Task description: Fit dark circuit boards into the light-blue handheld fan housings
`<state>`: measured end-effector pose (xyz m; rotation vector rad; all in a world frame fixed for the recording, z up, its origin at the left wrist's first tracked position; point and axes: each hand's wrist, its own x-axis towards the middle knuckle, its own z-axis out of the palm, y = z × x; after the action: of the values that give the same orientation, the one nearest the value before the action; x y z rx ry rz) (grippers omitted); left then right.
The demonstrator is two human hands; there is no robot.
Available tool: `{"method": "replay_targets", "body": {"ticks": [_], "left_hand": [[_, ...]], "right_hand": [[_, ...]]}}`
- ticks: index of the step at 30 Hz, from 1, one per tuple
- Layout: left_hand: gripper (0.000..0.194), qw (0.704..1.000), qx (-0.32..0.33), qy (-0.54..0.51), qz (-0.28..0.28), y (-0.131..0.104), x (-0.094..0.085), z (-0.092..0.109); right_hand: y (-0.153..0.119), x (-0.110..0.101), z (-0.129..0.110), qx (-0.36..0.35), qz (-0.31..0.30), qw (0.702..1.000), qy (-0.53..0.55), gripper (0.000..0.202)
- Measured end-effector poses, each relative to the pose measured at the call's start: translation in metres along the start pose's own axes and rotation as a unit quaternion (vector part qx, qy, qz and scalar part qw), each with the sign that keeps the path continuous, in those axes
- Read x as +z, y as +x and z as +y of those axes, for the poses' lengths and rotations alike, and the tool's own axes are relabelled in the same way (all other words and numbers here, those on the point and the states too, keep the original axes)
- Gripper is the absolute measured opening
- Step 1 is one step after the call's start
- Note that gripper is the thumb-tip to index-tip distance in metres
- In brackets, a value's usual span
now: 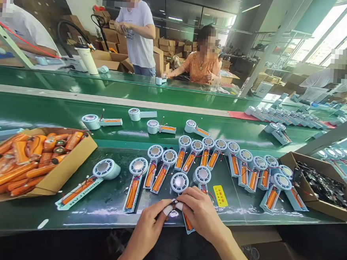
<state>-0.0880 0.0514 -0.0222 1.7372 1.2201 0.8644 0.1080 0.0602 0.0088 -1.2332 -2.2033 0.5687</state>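
Observation:
At the front edge of the bench, my left hand (152, 223) and my right hand (203, 213) meet, fingertips pinched together around something too small and hidden to name. White covers wrap some fingertips. Directly beyond them lies a light-blue unit with a round grille (179, 182), its handle partly under my right hand. Another round-headed unit (202, 175) stands just behind my right hand. Several similar units with orange batteries in open handles lie around, one (133, 190) to the left of my hands. A yellow label (220, 196) is stuck to the bench on the right.
A cardboard box (66, 168) of orange batteries sits at left, and another box (319, 203) with small dark parts at right. More units lie on the green conveyor (58, 110). Several people are across the line; a diagonal post (330, 133) crosses the right side.

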Motion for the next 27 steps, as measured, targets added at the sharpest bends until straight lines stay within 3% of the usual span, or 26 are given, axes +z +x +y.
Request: {"method": "replay_targets", "body": {"ticks": [5, 8, 13, 17, 20, 23, 27], "left_hand": [[0.029, 0.999, -0.028, 0.013, 0.034, -0.006, -0.001, 0.001], [0.029, 0.998, -0.032, 0.027, 0.044, -0.01, -0.001, 0.002], [0.029, 0.997, -0.002, 0.045, 0.061, -0.01, 0.0, 0.002], [0.028, 0.996, -0.013, 0.057, 0.063, -0.012, -0.002, 0.004], [0.029, 0.996, -0.024, 0.053, 0.064, -0.013, -0.003, 0.008], [0.029, 0.996, -0.049, 0.038, 0.065, -0.013, -0.003, 0.015], [0.027, 0.991, -0.116, -0.012, 0.071, -0.011, 0.0, 0.02]], "right_hand": [[-0.016, -0.03, 0.0, 0.1, 0.061, 0.992, 0.044, 0.018], [-0.024, -0.041, -0.002, 0.145, 0.036, 0.989, -0.021, 0.022], [-0.016, -0.033, -0.01, 0.104, -0.085, 0.983, -0.122, 0.032], [-0.009, -0.036, -0.007, 0.108, -0.013, 0.989, -0.096, 0.025], [-0.006, -0.039, -0.005, 0.085, 0.02, 0.995, -0.052, 0.023], [0.001, -0.029, -0.01, 0.057, 0.032, 0.996, 0.064, 0.023], [0.012, -0.006, -0.015, 0.16, 0.049, 0.952, 0.257, 0.016]]}}
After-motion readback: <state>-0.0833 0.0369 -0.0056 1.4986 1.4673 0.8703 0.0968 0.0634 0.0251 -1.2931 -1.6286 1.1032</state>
